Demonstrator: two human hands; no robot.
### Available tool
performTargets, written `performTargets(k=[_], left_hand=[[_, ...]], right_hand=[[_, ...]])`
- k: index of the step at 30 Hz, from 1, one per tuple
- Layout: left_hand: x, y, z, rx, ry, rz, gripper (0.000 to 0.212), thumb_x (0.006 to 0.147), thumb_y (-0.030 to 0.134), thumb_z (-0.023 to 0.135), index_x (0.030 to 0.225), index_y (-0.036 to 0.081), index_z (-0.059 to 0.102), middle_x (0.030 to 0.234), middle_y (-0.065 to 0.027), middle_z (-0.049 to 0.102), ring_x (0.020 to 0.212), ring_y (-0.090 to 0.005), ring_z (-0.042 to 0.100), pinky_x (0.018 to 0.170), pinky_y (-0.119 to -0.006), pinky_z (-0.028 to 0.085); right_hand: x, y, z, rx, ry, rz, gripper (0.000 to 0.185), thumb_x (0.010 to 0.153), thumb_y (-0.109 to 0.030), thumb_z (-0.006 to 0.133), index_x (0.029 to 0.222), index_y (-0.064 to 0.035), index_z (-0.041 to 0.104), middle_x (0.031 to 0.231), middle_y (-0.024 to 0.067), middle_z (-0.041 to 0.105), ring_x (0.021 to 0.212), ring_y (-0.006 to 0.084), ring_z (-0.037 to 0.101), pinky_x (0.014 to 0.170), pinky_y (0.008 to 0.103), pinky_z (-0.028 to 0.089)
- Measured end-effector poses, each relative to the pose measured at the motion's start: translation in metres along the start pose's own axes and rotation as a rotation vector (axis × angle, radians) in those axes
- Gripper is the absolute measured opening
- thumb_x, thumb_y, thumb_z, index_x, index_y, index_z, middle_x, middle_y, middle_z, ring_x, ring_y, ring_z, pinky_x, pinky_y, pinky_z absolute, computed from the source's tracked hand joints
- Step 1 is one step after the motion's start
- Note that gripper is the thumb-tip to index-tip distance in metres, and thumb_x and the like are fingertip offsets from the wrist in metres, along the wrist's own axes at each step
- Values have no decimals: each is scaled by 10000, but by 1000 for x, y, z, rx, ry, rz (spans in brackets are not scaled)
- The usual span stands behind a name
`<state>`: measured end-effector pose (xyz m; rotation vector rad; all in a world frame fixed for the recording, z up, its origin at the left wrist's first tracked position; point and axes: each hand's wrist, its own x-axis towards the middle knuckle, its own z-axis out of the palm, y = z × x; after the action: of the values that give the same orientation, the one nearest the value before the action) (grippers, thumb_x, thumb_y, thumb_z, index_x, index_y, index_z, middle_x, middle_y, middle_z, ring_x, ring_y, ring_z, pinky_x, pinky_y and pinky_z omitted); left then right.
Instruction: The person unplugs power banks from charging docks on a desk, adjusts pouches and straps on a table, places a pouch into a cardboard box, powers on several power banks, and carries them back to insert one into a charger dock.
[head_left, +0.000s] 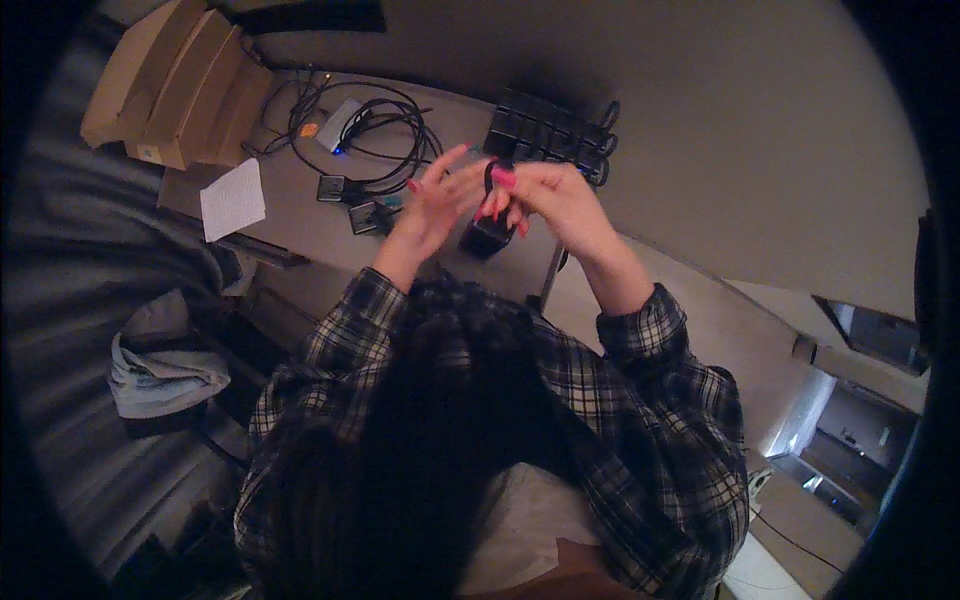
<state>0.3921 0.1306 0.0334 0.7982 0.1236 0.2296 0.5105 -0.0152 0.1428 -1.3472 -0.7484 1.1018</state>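
Observation:
My left hand (435, 206) is raised over the desk with its fingers spread, some reaching toward my right hand. Between thumb and fingers, my right hand (566, 202) pinches a thin black band (488, 177). The band is at the left fingertips; whether it goes around a finger I cannot tell. Below the right fingers is a black box-shaped device (484, 238), partly covered by them. Two small black cube-like devices (331, 188) with cables are on the desk, left of my left hand.
Behind my hands stands a cluster of black devices (551, 131) with loops. Coiled black cables (409, 112) surround a grey hub (341, 126) with a blue light. Cardboard boxes (195, 90) and a white paper (234, 201) are at left. A wall (712, 135) bounds the desk (300, 225).

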Motion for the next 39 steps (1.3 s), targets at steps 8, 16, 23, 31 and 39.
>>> performTargets(k=[8, 16, 23, 31, 39], left_hand=[[-3, 6, -24, 39, 271, -26, 601, 920, 451, 440, 1351, 44, 342, 1381, -138, 401, 1289, -211, 350, 1069, -339, 250], [18, -40, 2, 492, 238, -238, 833, 702, 25, 549, 1431, 20, 148, 1448, -194, 252, 1351, -270, 245, 1070, -327, 233], [48, -78, -27, 791, 228, -49, 926, 627, 28, 623, 1419, 37, 144, 1318, -182, 412, 1222, -294, 427, 989, -338, 360], [73, -88, -24, 789, 234, 20, 794, 636, 57, 651, 1334, 37, 275, 1227, -168, 495, 1162, -292, 487, 957, -364, 393], [100, -119, -56, 828, 221, -27, 755, 610, 80, 702, 1271, 47, 339, 1175, -156, 519, 1101, -272, 520, 921, -353, 417]], right_hand=[[24, 34, -5, -49, 244, -56, 275, 935, -179, 477, 871, 37, 635, 846, 79, 663, 675, 105, 597, 628, 248, 511], [57, 66, -19, 55, 426, 37, 250, 923, -151, 487, 904, 49, 635, 898, 114, 664, 719, 132, 620, 705, 247, 518], [71, 77, -17, 86, 443, 23, 257, 918, -146, 494, 959, 67, 633, 920, 124, 658, 767, 145, 631, 719, 244, 522], [77, 93, -27, 121, 497, 60, 251, 922, -134, 501, 973, 78, 625, 965, 126, 652, 810, 139, 630, 734, 238, 521], [85, 100, -37, 144, 486, -9, 291, 933, -155, 477, 1064, 85, 577, 1024, 133, 628, 874, 174, 623, 801, 273, 513]])
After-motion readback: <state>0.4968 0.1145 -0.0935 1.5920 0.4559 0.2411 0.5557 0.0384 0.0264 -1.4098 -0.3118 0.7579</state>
